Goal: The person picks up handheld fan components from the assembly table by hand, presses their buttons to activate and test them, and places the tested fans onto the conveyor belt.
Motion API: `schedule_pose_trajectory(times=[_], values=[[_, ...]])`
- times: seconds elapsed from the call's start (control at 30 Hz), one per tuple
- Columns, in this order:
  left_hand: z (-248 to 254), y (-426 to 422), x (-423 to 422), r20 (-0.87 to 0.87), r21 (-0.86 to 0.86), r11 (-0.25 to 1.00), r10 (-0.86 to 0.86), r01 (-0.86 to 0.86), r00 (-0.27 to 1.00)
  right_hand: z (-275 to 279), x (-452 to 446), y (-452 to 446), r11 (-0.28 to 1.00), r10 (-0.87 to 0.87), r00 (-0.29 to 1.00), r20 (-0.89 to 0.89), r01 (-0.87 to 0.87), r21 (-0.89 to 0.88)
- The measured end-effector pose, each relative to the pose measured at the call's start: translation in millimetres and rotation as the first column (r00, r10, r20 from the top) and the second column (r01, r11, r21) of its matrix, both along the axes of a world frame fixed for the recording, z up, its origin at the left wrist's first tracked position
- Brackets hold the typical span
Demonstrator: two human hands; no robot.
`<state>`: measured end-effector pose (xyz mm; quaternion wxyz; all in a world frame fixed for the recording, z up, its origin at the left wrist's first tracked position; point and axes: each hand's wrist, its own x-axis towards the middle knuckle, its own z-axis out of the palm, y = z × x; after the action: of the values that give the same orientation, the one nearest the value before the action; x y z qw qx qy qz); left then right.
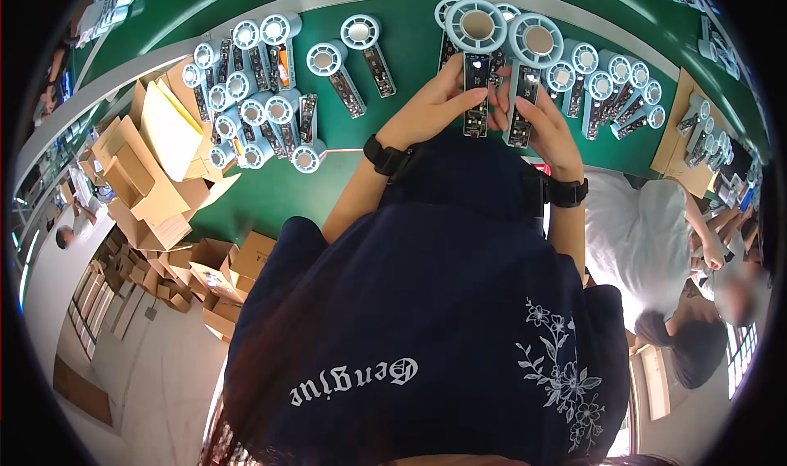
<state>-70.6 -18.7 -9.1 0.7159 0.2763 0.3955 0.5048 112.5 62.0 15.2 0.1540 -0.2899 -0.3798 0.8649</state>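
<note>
Single head-worn fisheye view, close above navy shirt [426, 302], facing down toward green worktop [275, 195].

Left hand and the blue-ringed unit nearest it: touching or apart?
Touching. The head view shows the left hand with its thumb laid across the dark board of the blue-ringed unit.
</note>
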Motion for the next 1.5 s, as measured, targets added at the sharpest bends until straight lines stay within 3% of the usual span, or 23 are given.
schedule_pose_trajectory(times=[0.37, 0.47, 0.6, 0.77, 1.03, 1.1, 1.3, 1.4, 1.5], values=[[-2.8, -3.3, 7.2, -0.014, 0.030, 0.999, 0.041, -0.040, 0.999, 4.0, 9.0, -4.5, 0.996, 0.052, 0.997, 0.049, -0.055, 0.064], [-1.3, -4.1, 4.7, -0.193, 0.035, 0.999, 0.011, -0.005, 0.981, 5.6, 10.2, -9.7, 0.991, 0.068, 0.996, 0.062, -0.075, 0.112], [3.4, -3.0, 3.2, -0.202, 0.070, 0.997, -0.012, 0.026, 0.979, 10.1, 11.2, -14.8, 0.995, 0.016, 0.998, 0.060, -0.022, 0.094], [-0.5, -6.0, 7.2, -0.133, 0.084, 0.996, -0.009, 0.020, 0.991, 14.1, 13.2, -17.8, 0.990, -0.016, 1.000, 0.024, 0.012, 0.138], [7.5, -10.1, 16.2, -0.059, 0.091, 0.992, 0.089, -0.083, 0.994, 12.8, 14.8, -23.5, 0.997, -0.064, 0.998, -0.014, 0.065, 0.038], [6.9, -11.2, 17.8, -0.045, 0.092, 0.989, 0.116, -0.112, 0.992, 16.2, 13.4, -25.1, 0.998, -0.056, 0.997, 0.047, 0.055, 0.033], [1.8, -9.9, 15.0, -0.124, 0.161, 0.975, 0.171, -0.150, 0.977, 20.3, 9.3, -24.0, 0.998, -0.046, 0.995, 0.085, 0.042, 0.040], [10.3, -11.8, 12.0, -0.099, 0.049, 0.986, 0.164, -0.160, 0.981, 19.8, 7.0, -23.4, 0.999, -0.033, 0.997, 0.075, 0.030, 0.042], [10.8, -10.7, 13.6, -0.067, 0.053, 0.981, 0.189, -0.185, 0.980, 15.2, 8.3, -23.0, 0.997, -0.045, 0.995, 0.092, 0.040, 0.061]])
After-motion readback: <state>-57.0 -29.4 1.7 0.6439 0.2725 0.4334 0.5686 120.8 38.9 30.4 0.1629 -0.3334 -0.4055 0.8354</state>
